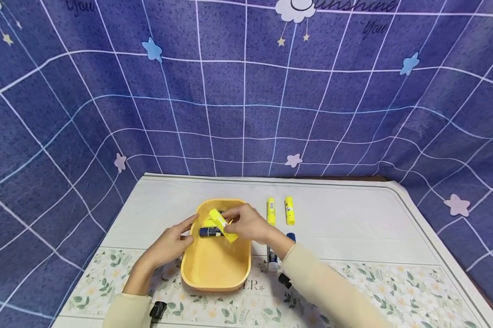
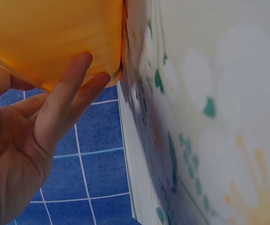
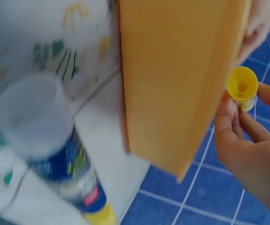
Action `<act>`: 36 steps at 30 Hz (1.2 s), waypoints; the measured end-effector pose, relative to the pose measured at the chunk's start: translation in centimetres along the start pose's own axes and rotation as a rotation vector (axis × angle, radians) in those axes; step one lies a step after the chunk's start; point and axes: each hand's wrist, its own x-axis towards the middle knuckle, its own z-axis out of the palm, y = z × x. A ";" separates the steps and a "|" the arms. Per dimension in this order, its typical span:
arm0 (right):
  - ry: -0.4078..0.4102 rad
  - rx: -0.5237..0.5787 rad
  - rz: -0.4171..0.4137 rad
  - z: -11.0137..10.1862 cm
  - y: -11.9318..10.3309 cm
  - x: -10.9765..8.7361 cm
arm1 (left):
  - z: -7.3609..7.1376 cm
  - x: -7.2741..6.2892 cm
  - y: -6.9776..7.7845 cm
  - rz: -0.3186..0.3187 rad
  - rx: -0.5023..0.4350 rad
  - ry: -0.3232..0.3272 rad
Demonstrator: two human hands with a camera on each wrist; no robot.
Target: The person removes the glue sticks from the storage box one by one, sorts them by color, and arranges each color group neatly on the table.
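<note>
A yellow plastic basin (image 1: 215,269) stands at the table's front middle. My left hand (image 1: 170,244) holds its left rim; in the left wrist view, fingers (image 2: 62,98) lie along the outer wall. Above the basin's right part, my right hand (image 1: 248,225) pinches a yellow glue stick (image 1: 218,218) between thumb and fingers. Its hollow round end (image 3: 242,86) faces the right wrist camera. Inside the basin lie a dark blue glue stick (image 1: 207,232) and something yellow (image 1: 208,223) behind it, partly covered by the held stick.
Two yellow glue sticks (image 1: 271,211) lie right of the basin. Nearer me is a blue glue stick with a whitish cap (image 1: 273,262); another blue end (image 1: 291,236) shows behind my right wrist. A flowered cloth (image 1: 394,291) covers the table's front. A blue grid curtain (image 1: 246,123) hangs behind.
</note>
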 end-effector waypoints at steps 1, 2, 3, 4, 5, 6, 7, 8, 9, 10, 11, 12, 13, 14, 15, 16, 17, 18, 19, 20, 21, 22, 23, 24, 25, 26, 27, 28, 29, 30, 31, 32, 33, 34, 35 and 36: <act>0.009 0.017 -0.006 -0.5 0.1 -0.1 | 0.0 0.0 -0.1 -0.004 0.003 0.002; 0.022 0.028 -0.006 -0.9 0.1 -0.3 | 0.0 0.0 -0.2 -0.008 0.007 0.004; 0.035 0.038 -0.009 -1.4 0.1 -0.5 | 0.0 0.0 -0.2 -0.012 0.010 0.005; 0.049 0.046 -0.013 -1.9 0.2 -0.6 | 0.0 0.0 -0.3 -0.017 0.009 0.006; 0.066 0.046 -0.016 -2.5 0.2 -0.8 | -0.1 0.0 -0.3 -0.017 0.009 0.004; 0.083 0.055 -0.017 -3.0 0.2 -0.9 | -0.1 0.0 -0.4 -0.018 0.009 0.006; 0.104 0.061 -0.011 -3.6 0.2 -1.0 | -0.2 -0.1 -0.4 -0.017 0.009 0.008; 0.127 0.064 -0.003 -4.1 0.2 -1.2 | -0.2 -0.1 -0.4 -0.017 0.009 0.012; 0.148 0.067 0.006 -4.7 0.2 -1.2 | -0.3 -0.2 -0.4 -0.016 0.009 0.016; 0.168 0.069 0.009 -5.2 0.2 -1.2 | -0.3 -0.2 -0.4 -0.016 0.009 0.020; 0.192 0.074 0.019 -5.8 0.3 -1.2 | -0.3 -0.2 -0.5 -0.014 0.010 0.023; 0.217 0.081 0.028 -6.3 0.4 -1.2 | -0.3 -0.3 -0.5 -0.014 0.010 0.025; 0.239 0.085 0.034 -6.9 0.5 -1.3 | -0.3 -0.3 -0.5 -0.012 0.006 0.023; 0.258 0.099 0.038 -7.5 0.7 -1.3 | -0.3 -0.3 -0.5 -0.010 0.004 0.020; 0.275 0.112 0.042 -8.0 0.8 -1.3 | -0.3 -0.3 -0.5 -0.009 0.003 0.018; 0.291 0.131 0.049 -8.6 1.1 -1.4 | -0.3 -0.3 -0.5 -0.009 0.001 0.015; 0.304 0.152 0.061 -9.2 1.3 -1.4 | -0.3 -0.3 -0.5 -0.009 0.003 0.016; 0.314 0.168 0.069 -9.8 1.5 -1.4 | -0.3 -0.2 -0.5 -0.009 0.003 0.016; 0.325 0.185 0.080 -10.3 1.8 -1.5 | -0.3 -0.2 -0.4 -0.009 0.004 0.017; 0.334 0.203 0.093 -10.8 2.0 -1.5 | -0.4 -0.2 -0.4 -0.010 0.009 0.017; 0.345 0.213 0.109 -11.2 2.2 -1.6 | -0.4 -0.1 -0.4 -0.010 0.011 0.019; 0.355 0.223 0.120 -11.7 2.5 -1.6 | -0.4 -0.1 -0.4 -0.009 0.013 0.020; 0.368 0.231 0.131 -12.0 2.7 -1.7 | -0.4 -0.1 -0.4 -0.008 0.014 0.022; 0.378 0.237 0.141 -12.4 2.9 -1.8 | -0.5 -0.1 -0.4 -0.008 0.012 0.021; 0.393 0.247 0.153 -12.7 3.2 -1.9 | -0.5 -0.1 -0.4 -0.008 0.010 0.020; 0.403 0.250 0.161 -13.0 3.4 -2.0 | -0.4 -0.1 -0.4 -0.008 0.005 0.018; 0.415 0.254 0.171 -13.3 3.7 -2.1 | -0.4 -0.1 -0.4 -0.009 0.000 0.018; 0.422 0.252 0.178 -13.5 4.0 -2.2 | -0.4 -0.2 -0.4 -0.010 -0.004 0.016; 0.431 0.251 0.189 -13.7 4.2 -2.4 | -0.4 -0.2 -0.4 -0.012 -0.008 0.015; 0.438 0.248 0.202 -14.0 4.6 -2.5 | -0.3 -0.2 -0.4 -0.015 -0.014 0.014; 0.450 0.250 0.216 -14.2 4.9 -2.6 | -0.3 -0.2 -0.4 -0.016 -0.015 0.014; 0.455 0.243 0.227 -14.5 5.3 -2.8 | -0.2 -0.2 -0.4 -0.018 -0.017 0.014; 0.464 0.239 0.240 -14.7 5.8 -2.9 | -0.2 -0.2 -0.4 -0.018 -0.017 0.014; 0.469 0.234 0.250 -14.9 6.2 -3.1 | -0.1 -0.2 -0.4 -0.017 -0.016 0.014; 0.475 0.233 0.260 -15.1 6.7 -3.2 | -0.1 -0.1 -0.4 -0.018 -0.016 0.013; 0.476 0.227 0.267 -15.3 7.2 -3.3 | -0.1 -0.1 -0.4 -0.016 -0.012 0.013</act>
